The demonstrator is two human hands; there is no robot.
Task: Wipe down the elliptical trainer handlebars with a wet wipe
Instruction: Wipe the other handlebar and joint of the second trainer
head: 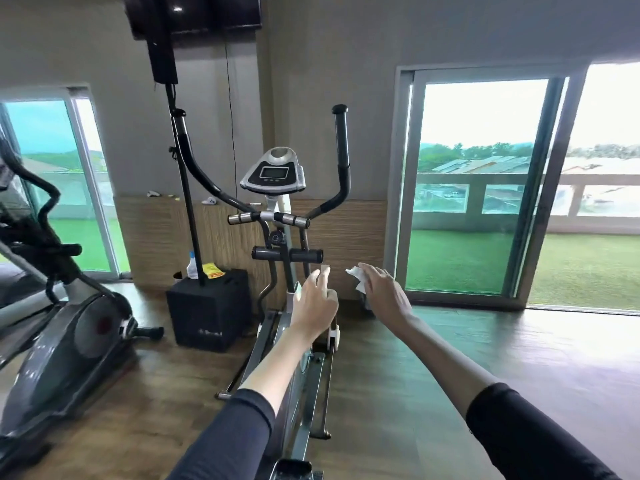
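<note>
Across a gym room with a wooden floor (450, 341), a tall sliding glass door (478, 188) fills the right wall and looks onto green turf and distant rooftops. A dark television (207, 12) hangs at the top of the wall.

At centre stands the elliptical trainer (290, 275), facing the wall. A second, bulkier exercise machine (69, 327) sits at far left. Between the two, a black box (211, 310) rests on the floor against the wood-panelled lower wall.

The trainer's two long handlebars rise on either side of its console (273, 171). The left handlebar (188, 157) curves up and away, and the right handlebar (343, 150) stands nearly upright with a rounded black end. Below the console is a short fixed bar with silver grips (270, 218).

Two arms in dark sleeves reach forward from the bottom edge. The left hand (313, 303) is held in front of the trainer's central post, fingers loosely stretched and slightly apart, holding nothing that can be seen. The right hand (384, 292) hovers just beside it, back upward, its fingers curled lightly over the wet wipe (358, 278).

The white, crumpled wet wipe pokes out at the fingertips — it is in mid-air, below the handlebars and well apart from them, touching no part of the machine.

On top of the black box stand a spray bottle (192, 268) and a yellow packet (213, 271).
</note>
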